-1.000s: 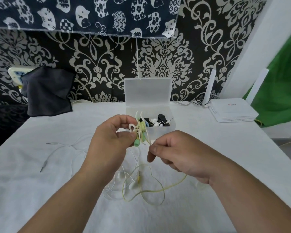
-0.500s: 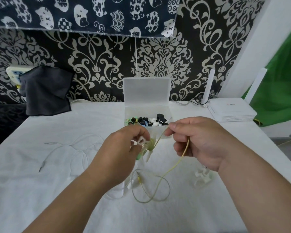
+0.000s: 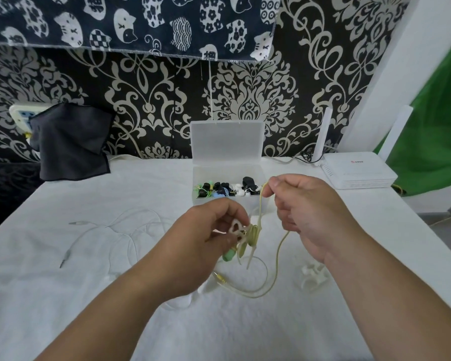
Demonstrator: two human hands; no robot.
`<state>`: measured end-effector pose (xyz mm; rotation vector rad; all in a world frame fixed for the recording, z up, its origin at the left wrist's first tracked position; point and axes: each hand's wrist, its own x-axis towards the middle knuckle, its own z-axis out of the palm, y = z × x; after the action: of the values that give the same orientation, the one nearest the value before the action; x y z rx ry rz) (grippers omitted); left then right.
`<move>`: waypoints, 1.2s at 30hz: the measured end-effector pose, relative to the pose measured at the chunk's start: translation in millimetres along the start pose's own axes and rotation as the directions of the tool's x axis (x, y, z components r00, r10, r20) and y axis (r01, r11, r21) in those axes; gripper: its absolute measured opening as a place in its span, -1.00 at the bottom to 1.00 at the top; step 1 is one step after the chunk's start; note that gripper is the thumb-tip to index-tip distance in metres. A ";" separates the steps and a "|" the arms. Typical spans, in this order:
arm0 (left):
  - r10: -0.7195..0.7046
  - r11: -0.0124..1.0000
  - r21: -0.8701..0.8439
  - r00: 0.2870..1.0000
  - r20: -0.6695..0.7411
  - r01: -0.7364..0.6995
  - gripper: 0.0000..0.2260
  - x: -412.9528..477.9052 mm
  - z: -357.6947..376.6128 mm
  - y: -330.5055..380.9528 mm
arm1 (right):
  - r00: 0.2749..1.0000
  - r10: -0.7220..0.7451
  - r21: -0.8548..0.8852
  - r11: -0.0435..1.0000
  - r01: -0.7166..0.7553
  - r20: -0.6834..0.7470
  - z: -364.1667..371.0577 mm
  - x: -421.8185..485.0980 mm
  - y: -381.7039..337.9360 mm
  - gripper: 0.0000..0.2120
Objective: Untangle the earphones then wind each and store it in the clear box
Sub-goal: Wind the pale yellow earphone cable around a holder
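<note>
My left hand (image 3: pixel 206 235) pinches a white winder (image 3: pixel 236 229) with yellow-green earphone cable coiled round it (image 3: pixel 254 234); a green earbud (image 3: pixel 229 255) hangs below. My right hand (image 3: pixel 305 212) pinches the same yellow cable (image 3: pixel 277 254) up and to the right of the coil. The cable's slack loops down onto the cloth, ending in a gold plug (image 3: pixel 220 278). White earphones (image 3: pixel 130 230) lie loose on the left. The clear box (image 3: pixel 228 188) stands open behind my hands, with several wound earphones inside.
A second white winder (image 3: pixel 311 276) lies under my right wrist. A white router (image 3: pixel 357 173) sits at the back right, a dark cloth (image 3: pixel 72 144) hangs at the back left. The table is covered with a white cloth (image 3: pixel 63 295).
My right hand rose from low beside the left hand to up right, drawing the yellow cable taut. The loose loop on the cloth has shrunk, and my left hand dropped slightly.
</note>
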<state>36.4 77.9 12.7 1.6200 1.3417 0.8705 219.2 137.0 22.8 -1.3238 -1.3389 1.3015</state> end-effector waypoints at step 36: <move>0.025 1.000 -0.007 0.996 -0.084 -0.026 -0.71 1.3 1.1 -0.8 | 0.976 -0.210 -0.390 0.895 0.216 0.059 -4.7 -4.5 -6.7 -0.74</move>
<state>37.4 79.0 11.5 1.6134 1.3765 0.9676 223.4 133.8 30.5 -1.3825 -1.7712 0.9207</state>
